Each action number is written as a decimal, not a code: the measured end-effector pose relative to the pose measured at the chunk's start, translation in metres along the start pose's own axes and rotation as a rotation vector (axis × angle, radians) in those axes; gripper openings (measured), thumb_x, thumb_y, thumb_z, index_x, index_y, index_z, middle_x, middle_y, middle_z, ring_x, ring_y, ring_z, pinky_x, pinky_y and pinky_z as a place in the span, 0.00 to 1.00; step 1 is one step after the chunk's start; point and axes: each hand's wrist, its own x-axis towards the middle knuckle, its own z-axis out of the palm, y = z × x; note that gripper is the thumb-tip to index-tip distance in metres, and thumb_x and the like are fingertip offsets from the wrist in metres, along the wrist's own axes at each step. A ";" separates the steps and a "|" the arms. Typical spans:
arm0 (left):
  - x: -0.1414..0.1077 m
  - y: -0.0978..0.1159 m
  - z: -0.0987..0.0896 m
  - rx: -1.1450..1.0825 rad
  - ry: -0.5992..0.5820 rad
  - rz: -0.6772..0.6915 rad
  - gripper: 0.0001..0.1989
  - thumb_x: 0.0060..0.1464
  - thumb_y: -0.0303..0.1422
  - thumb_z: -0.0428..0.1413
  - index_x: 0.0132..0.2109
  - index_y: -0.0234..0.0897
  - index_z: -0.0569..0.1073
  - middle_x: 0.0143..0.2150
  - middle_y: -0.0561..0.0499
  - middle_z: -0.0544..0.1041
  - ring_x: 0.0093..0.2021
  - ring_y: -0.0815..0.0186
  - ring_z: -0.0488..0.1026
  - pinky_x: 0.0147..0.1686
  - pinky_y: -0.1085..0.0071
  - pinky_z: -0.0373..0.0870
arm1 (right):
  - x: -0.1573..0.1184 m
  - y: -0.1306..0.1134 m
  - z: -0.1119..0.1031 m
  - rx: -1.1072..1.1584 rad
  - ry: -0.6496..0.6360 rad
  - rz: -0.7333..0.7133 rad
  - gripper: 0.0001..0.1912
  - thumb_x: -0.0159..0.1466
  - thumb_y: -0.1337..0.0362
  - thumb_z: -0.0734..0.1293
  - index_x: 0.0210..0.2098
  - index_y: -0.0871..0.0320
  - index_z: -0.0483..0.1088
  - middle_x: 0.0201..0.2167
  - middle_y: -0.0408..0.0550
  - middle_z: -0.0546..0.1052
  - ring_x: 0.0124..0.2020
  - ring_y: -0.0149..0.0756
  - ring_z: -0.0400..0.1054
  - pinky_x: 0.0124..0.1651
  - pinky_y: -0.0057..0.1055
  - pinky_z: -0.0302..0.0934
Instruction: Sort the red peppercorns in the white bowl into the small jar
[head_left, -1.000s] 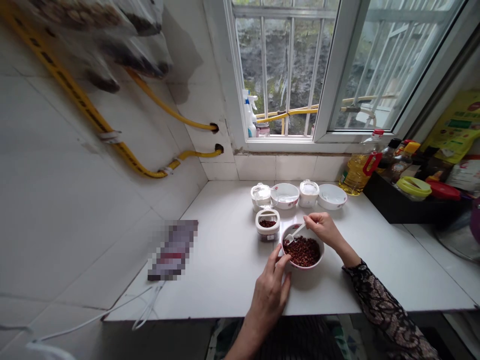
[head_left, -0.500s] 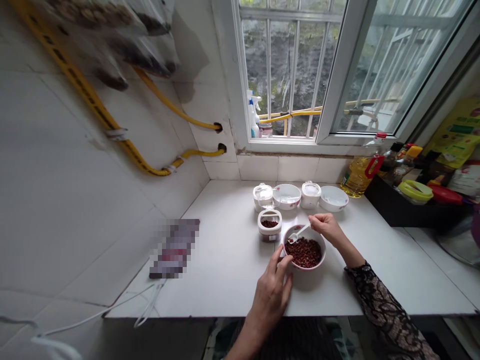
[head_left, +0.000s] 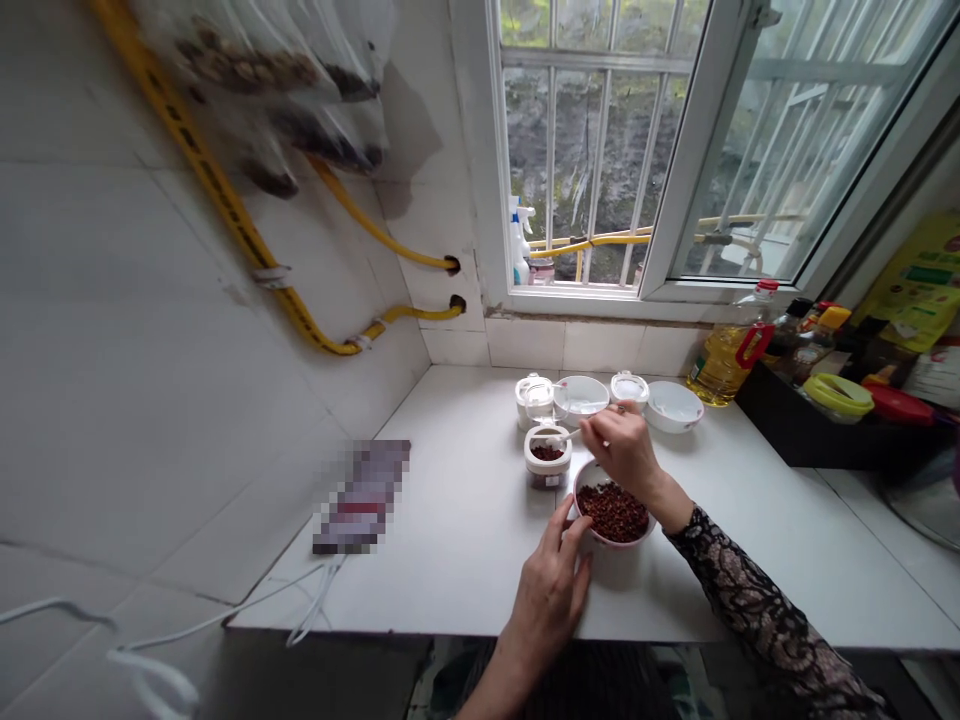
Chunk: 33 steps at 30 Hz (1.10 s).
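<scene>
The bowl [head_left: 619,544], white with a pinkish rim, sits on a white counter [head_left: 450,570] in front of the person, partly filled with dark red bits [head_left: 611,512]. The left hand [head_left: 551,582] rests at its near left side, two fingertips at the rim and slightly parted, the thumb held away from them. The right hand [head_left: 621,446], below a black lace sleeve [head_left: 757,600], reaches over the far part of the bowl, thumb and fingers pinching the handle of a spoon [head_left: 574,434]. The spoon points left to the mouth of a jar [head_left: 547,476] — its tip is hard to make out against the pale rim. The jar, just left of the bowl, holds more dark red matter.

Behind stand a white jar [head_left: 529,396], a second bowl [head_left: 581,396], a lidded jar [head_left: 628,387] partly hidden by the right hand, and a third bowl [head_left: 675,408]. To their right is an oil bottle [head_left: 718,368], beside a black box [head_left: 784,425] packed with bottles [head_left: 814,345]. At left on the counter lies a pixelated object [head_left: 364,500], near a white cord [head_left: 322,600]. A barred window [head_left: 592,150] overlooks the scene — yellow pipes [head_left: 244,235] and hanging bags [head_left: 277,90] line the left wall.
</scene>
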 end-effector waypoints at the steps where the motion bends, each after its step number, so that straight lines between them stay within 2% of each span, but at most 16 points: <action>1: 0.000 0.000 0.000 0.001 0.002 0.001 0.22 0.59 0.21 0.47 0.59 0.38 0.61 0.65 0.36 0.62 0.63 0.55 0.66 0.54 0.61 0.74 | 0.001 -0.003 0.001 -0.032 -0.033 -0.074 0.21 0.68 0.62 0.57 0.19 0.56 0.59 0.17 0.42 0.67 0.22 0.30 0.56 0.46 0.35 0.53; 2: 0.000 0.000 0.000 0.002 0.002 -0.001 0.22 0.59 0.21 0.47 0.59 0.37 0.62 0.65 0.36 0.62 0.63 0.56 0.66 0.54 0.61 0.74 | 0.001 -0.004 0.002 -0.048 -0.049 -0.114 0.20 0.69 0.63 0.57 0.19 0.56 0.60 0.17 0.42 0.67 0.22 0.30 0.56 0.47 0.34 0.53; 4: 0.001 0.001 -0.001 0.005 0.002 -0.004 0.22 0.59 0.21 0.48 0.59 0.37 0.62 0.65 0.36 0.62 0.63 0.56 0.66 0.54 0.62 0.73 | 0.000 -0.001 -0.002 -0.041 -0.031 -0.096 0.20 0.69 0.63 0.57 0.19 0.56 0.59 0.17 0.42 0.67 0.22 0.30 0.56 0.46 0.34 0.53; 8: 0.001 0.002 -0.003 0.021 -0.003 -0.004 0.23 0.58 0.21 0.49 0.59 0.39 0.62 0.65 0.38 0.63 0.63 0.56 0.67 0.55 0.62 0.73 | -0.009 0.023 -0.019 0.057 0.038 0.136 0.22 0.68 0.60 0.57 0.18 0.55 0.55 0.14 0.39 0.61 0.20 0.29 0.54 0.40 0.32 0.54; 10: 0.001 0.003 -0.003 0.022 -0.003 -0.005 0.22 0.59 0.21 0.48 0.59 0.38 0.62 0.65 0.37 0.63 0.62 0.56 0.67 0.54 0.62 0.73 | -0.017 0.036 -0.028 0.075 -0.036 0.198 0.22 0.67 0.60 0.58 0.17 0.55 0.53 0.13 0.38 0.59 0.19 0.29 0.52 0.37 0.31 0.53; 13: 0.001 0.002 -0.003 0.026 -0.003 -0.008 0.22 0.59 0.21 0.48 0.59 0.38 0.61 0.65 0.37 0.63 0.62 0.56 0.67 0.54 0.63 0.74 | -0.031 0.047 -0.032 0.056 -0.181 0.169 0.23 0.65 0.60 0.58 0.15 0.56 0.52 0.12 0.38 0.58 0.18 0.27 0.49 0.37 0.32 0.52; 17: 0.001 0.001 -0.002 0.045 0.001 -0.002 0.22 0.58 0.21 0.49 0.59 0.39 0.61 0.65 0.37 0.63 0.62 0.55 0.67 0.54 0.62 0.74 | -0.043 0.042 -0.021 0.036 -0.265 0.128 0.23 0.65 0.61 0.58 0.15 0.56 0.53 0.13 0.39 0.60 0.19 0.27 0.48 0.38 0.33 0.51; 20: 0.001 0.001 -0.002 0.043 0.005 -0.005 0.21 0.59 0.22 0.49 0.59 0.38 0.61 0.64 0.37 0.63 0.62 0.56 0.68 0.53 0.63 0.74 | -0.046 0.036 -0.012 0.101 -0.300 0.160 0.23 0.65 0.60 0.58 0.15 0.57 0.53 0.13 0.39 0.60 0.19 0.28 0.48 0.37 0.32 0.51; 28: 0.000 0.001 -0.001 0.030 0.003 -0.009 0.21 0.60 0.22 0.48 0.58 0.39 0.62 0.64 0.37 0.63 0.60 0.56 0.70 0.51 0.64 0.75 | -0.052 0.044 -0.015 0.278 -0.289 0.393 0.25 0.64 0.53 0.57 0.16 0.56 0.47 0.13 0.37 0.51 0.19 0.27 0.44 0.29 0.29 0.48; 33: 0.000 0.001 -0.001 0.021 0.004 -0.010 0.22 0.59 0.21 0.47 0.59 0.39 0.61 0.65 0.37 0.63 0.59 0.57 0.70 0.51 0.64 0.75 | -0.052 0.039 -0.010 0.243 -0.267 0.341 0.24 0.63 0.55 0.57 0.15 0.57 0.48 0.12 0.35 0.51 0.18 0.25 0.43 0.34 0.31 0.50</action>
